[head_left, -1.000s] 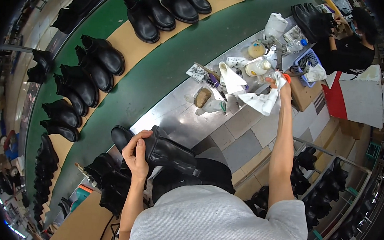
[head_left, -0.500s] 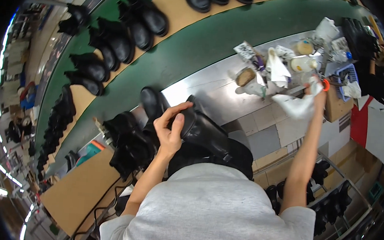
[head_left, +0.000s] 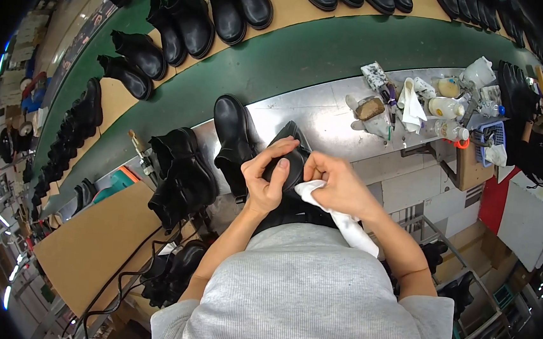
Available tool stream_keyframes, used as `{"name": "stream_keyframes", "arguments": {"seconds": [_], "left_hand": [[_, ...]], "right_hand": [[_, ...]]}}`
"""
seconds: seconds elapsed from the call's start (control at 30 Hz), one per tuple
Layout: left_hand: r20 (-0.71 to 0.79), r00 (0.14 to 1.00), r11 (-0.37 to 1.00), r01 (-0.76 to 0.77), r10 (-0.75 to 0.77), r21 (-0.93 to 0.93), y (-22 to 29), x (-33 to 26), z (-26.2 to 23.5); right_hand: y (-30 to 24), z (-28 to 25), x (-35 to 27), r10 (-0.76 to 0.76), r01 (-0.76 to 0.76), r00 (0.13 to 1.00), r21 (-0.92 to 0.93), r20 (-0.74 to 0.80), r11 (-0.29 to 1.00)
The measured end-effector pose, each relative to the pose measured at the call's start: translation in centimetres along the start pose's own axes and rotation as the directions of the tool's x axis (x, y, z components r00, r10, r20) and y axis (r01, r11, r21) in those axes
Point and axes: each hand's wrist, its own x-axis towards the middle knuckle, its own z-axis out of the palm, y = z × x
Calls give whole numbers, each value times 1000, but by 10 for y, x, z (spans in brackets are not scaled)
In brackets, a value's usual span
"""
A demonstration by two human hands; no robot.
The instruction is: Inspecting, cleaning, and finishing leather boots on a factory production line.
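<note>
Close in front of my body, a shiny black leather boot (head_left: pixel 291 176) is held with its upper toward me. My left hand (head_left: pixel 263 181) is closed on its left side, thumb and fingers curled against the leather. From the right, my right hand (head_left: pixel 342 184) pinches a white cloth (head_left: pixel 354 232) beside the boot. Most of the cloth hangs down toward my shirt, and the fingertips are close against the boot. A second black boot (head_left: pixel 230 123) stands on the metal bench just left of it. More black boots (head_left: pixel 185 172) stand farther left.
Beyond the metal bench (head_left: pixel 326 119) runs a green belt (head_left: pixel 280 62) with rows of boots on brown board. At the right lie bottles (head_left: pixel 445 107), a brown block (head_left: pixel 370 108), another white cloth (head_left: pixel 410 107) and a blue basket (head_left: pixel 492 139). A brown board (head_left: pixel 96 245) and black cables are at the left.
My right hand has come from the cluttered right end of the bench to the boot, bringing the white cloth. My left hand stays on the boot. The view has shifted somewhat.
</note>
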Motion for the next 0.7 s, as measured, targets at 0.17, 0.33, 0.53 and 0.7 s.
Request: {"name": "stream_keyframes", "arguments": {"seconds": [0.17, 0.33, 0.53, 0.7], "left_hand": [[-8, 999, 999, -49, 49, 0, -5, -5, -5], [-4, 998, 998, -64, 64, -15, -6, -6, -10], [3, 997, 997, -77, 77, -2, -8, -5, -13], [5, 995, 995, -95, 95, -11, -8, -4, -13]], "right_hand": [[11, 9, 4, 20, -17, 999, 83, -39, 996], [15, 18, -1, 105, -89, 994, 307, -37, 947], [-2, 19, 1, 296, -240, 955, 491, -38, 838], [11, 23, 0, 31, -21, 998, 183, -50, 983]]}}
